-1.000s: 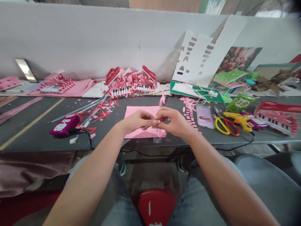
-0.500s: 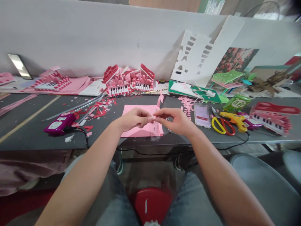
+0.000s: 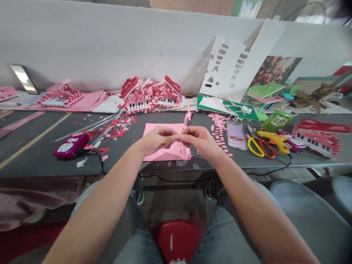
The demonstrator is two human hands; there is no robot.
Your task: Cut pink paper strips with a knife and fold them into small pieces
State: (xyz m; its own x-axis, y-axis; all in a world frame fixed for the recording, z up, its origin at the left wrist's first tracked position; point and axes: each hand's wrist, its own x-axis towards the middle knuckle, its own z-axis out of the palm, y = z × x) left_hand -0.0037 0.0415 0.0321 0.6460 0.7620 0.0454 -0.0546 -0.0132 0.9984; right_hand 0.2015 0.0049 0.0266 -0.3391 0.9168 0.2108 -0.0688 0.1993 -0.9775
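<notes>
My left hand (image 3: 159, 140) and my right hand (image 3: 198, 139) meet fingertip to fingertip over a pink paper sheet (image 3: 150, 154). Each is closed in a pinch, thumb against index finger. Whatever lies between the fingertips is tiny and mostly covered; I cannot make it out. Under the hands, a clear ruler (image 3: 181, 158) rests on the sheet's right part. Just beyond the fingers a curled pink paper strip (image 3: 187, 116) sticks up. Right of my right hand lie rows of small pink paper rolls (image 3: 220, 137), with loose pink strips (image 3: 218, 119) behind them.
To the right are a phone (image 3: 237, 136), scissors (image 3: 260, 147), a yellow glue gun (image 3: 275, 141) and a green packet (image 3: 277, 120). Red and pink scraps (image 3: 118, 128) and a purple power box (image 3: 70, 146) lie left. Paper pianos (image 3: 139, 99) stand along the back.
My right hand has turned slightly, its fingers drawn in closer to my left fingertips. More of the small pink rolls now show beside it.
</notes>
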